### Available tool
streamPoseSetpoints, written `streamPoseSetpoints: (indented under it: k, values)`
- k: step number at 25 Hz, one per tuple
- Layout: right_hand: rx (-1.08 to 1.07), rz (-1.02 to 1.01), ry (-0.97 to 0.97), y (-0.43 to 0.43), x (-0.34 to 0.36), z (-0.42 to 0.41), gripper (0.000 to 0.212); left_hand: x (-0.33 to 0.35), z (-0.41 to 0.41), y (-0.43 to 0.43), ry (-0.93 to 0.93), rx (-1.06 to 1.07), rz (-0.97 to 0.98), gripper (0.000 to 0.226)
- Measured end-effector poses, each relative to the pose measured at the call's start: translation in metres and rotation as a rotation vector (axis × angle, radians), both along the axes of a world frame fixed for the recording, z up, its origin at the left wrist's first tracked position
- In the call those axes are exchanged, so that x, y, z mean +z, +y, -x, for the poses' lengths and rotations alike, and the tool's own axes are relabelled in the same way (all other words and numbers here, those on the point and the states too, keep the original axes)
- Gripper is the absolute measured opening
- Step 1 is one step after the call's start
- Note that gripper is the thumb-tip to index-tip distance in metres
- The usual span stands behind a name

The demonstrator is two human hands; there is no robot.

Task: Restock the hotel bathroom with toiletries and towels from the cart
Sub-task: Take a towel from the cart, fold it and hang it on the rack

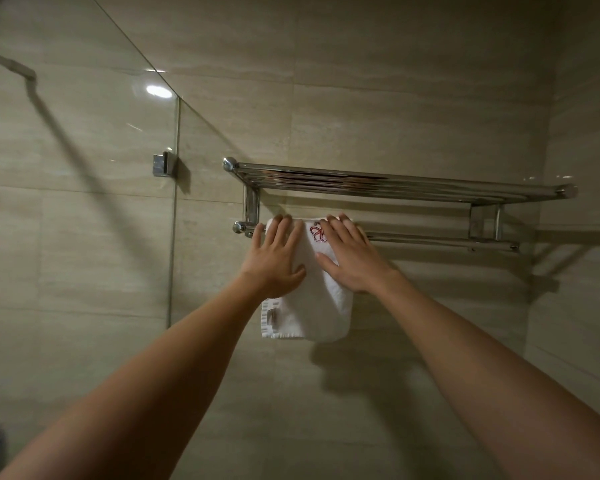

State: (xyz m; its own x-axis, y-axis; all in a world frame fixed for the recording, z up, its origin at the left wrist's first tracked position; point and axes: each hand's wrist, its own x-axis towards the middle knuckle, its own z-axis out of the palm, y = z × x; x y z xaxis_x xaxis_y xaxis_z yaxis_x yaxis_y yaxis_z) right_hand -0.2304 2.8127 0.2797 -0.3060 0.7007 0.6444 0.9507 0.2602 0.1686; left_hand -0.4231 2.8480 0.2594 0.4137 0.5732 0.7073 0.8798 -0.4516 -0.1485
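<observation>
Forearms (160, 379) nearest my view reach up to the white towel (321, 306), which hangs folded over the lower bar (430, 239) of a chrome rack (395, 183) on the tiled wall (395, 81). I see my left grip (278, 259) and right grip (352, 261) spread flat, pressing on the towel's front. Glass panel (84, 161) stands at left.

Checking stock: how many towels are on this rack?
1: a white towel draped over the rack's lower bar at its left end, under the left hand and right hand. The top shelf could hide more.
</observation>
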Motion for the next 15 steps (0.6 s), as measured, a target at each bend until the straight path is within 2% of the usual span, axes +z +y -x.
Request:
streamPoseSetpoints:
  k: [3, 5, 9, 15]
  values:
    - [0.110, -0.049, 0.197, 0.001, 0.005, 0.002, 0.057, 0.004, -0.001, -0.001, -0.044, -0.014, -0.053, 0.080]
    - [0.094, -0.117, 0.284, 0.006, 0.014, 0.001, 0.055, 0.012, -0.003, 0.003, -0.082, -0.049, -0.073, 0.073]
    - [-0.079, 0.036, 0.211, 0.015, 0.014, -0.005, 0.061, 0.018, -0.006, 0.016, -0.084, -0.030, 0.046, 0.069]
    - [-0.085, -0.140, 0.139, 0.025, -0.007, -0.009, 0.062, 0.008, -0.001, 0.021, -0.025, -0.009, 0.005, 0.074]
